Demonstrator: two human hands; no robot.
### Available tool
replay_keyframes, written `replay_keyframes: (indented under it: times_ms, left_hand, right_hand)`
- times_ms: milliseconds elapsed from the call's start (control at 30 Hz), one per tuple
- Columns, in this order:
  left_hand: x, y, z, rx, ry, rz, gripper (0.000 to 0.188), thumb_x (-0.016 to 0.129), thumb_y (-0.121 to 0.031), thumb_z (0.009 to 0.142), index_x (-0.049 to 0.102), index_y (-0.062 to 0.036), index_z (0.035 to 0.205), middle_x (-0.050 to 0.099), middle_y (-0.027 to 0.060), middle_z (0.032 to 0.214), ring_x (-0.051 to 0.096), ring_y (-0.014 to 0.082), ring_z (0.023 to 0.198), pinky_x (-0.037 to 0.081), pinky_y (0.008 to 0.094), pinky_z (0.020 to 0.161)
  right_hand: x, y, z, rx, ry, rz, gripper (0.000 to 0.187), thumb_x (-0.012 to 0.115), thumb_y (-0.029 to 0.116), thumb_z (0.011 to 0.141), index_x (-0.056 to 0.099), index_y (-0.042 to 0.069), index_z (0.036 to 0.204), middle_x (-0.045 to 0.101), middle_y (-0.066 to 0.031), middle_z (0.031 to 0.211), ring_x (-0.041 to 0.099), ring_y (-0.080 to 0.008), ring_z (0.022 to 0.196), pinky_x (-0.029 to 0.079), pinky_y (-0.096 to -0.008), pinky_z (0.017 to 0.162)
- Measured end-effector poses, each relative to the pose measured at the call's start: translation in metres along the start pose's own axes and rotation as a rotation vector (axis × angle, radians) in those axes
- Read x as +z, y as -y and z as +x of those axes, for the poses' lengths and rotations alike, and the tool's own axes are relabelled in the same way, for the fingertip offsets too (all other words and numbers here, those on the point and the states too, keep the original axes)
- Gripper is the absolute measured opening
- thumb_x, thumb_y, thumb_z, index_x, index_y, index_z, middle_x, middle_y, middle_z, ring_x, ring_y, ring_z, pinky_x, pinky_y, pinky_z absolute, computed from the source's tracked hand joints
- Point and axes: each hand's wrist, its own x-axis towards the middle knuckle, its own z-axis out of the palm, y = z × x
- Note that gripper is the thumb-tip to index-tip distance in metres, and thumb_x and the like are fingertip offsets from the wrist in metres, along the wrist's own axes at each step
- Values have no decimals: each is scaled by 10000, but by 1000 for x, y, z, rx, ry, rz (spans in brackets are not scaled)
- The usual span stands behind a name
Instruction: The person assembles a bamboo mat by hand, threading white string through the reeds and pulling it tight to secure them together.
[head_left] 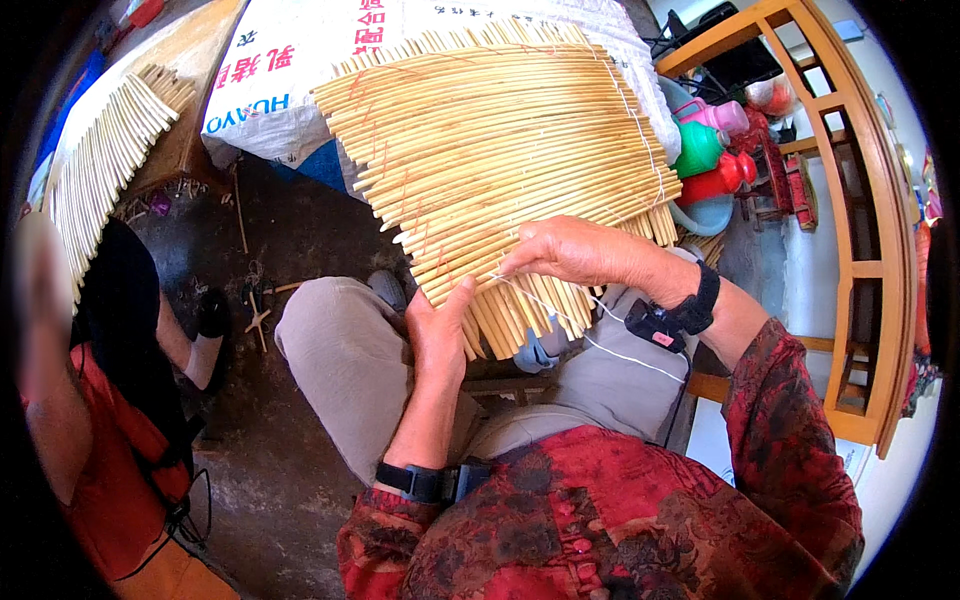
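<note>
A mat of pale yellow stalks (500,140), laid side by side and stitched in rows, slopes from the sack-covered surface down toward my lap. My left hand (440,325) grips its lower left edge, thumb on top and fingers underneath, partly hidden. My right hand (575,250) lies over the lower part of the mat, thumb and forefinger pinched together. From those fingertips a white thread (640,358) runs across the stalk ends and loops toward my right wrist. Whether a needle is in the pinch is hidden. Red stitches show on the mat's left side, white ones on its right.
Printed white sacks (290,60) cover the surface ahead. On the left, a seated person in red (110,440) is beside another stalk mat (120,150). Green (700,148) and red containers stand at right, near a wooden frame (850,200). Stalk scraps (258,318) lie on the floor.
</note>
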Motion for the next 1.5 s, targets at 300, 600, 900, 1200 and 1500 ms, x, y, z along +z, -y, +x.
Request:
replay_keyframes:
  times_ms: [300, 600, 900, 1200, 1500]
  left_hand:
    - [1, -3, -1, -18, 20, -4, 353, 550, 0, 825, 488, 45, 1170, 580, 95, 1097, 554, 150, 978, 417, 281, 876]
    - [0, 0, 0, -24, 13, -7, 364, 560, -5, 824, 482, 48, 1176, 570, 100, 1114, 546, 158, 992, 409, 286, 886]
    - [-1, 0, 0, -42, -1, 0, 367, 570, -13, 820, 484, 49, 1172, 574, 100, 1109, 547, 157, 987, 409, 282, 880]
    - [-2, 2, 1, -30, -8, 18, 365, 571, -8, 813, 492, 46, 1165, 581, 96, 1093, 552, 153, 970, 414, 279, 868]
    - [-2, 1, 1, 15, 16, 58, 371, 605, -54, 805, 507, 34, 1152, 590, 88, 1079, 555, 148, 957, 417, 284, 864]
  right_hand:
    - [4, -4, -3, -2, -32, -13, 171, 564, 245, 831, 660, 202, 966, 564, -115, 771, 576, -305, 753, 444, -393, 628]
    - [0, -3, 0, -12, -2, -42, 159, 570, 210, 831, 652, 232, 966, 531, -80, 736, 567, -280, 719, 444, -373, 596]
    - [0, -8, 3, -15, 49, -10, 179, 569, 202, 834, 654, 233, 988, 529, -93, 734, 567, -282, 731, 440, -371, 620]
    - [2, 6, 3, 47, 35, -92, 172, 560, 140, 798, 657, 187, 931, 549, -99, 758, 581, -297, 755, 465, -379, 626]
    - [-5, 46, 17, 70, 82, -427, 135, 555, 74, 698, 631, 7, 788, 569, -167, 776, 612, -327, 733, 498, -405, 607]
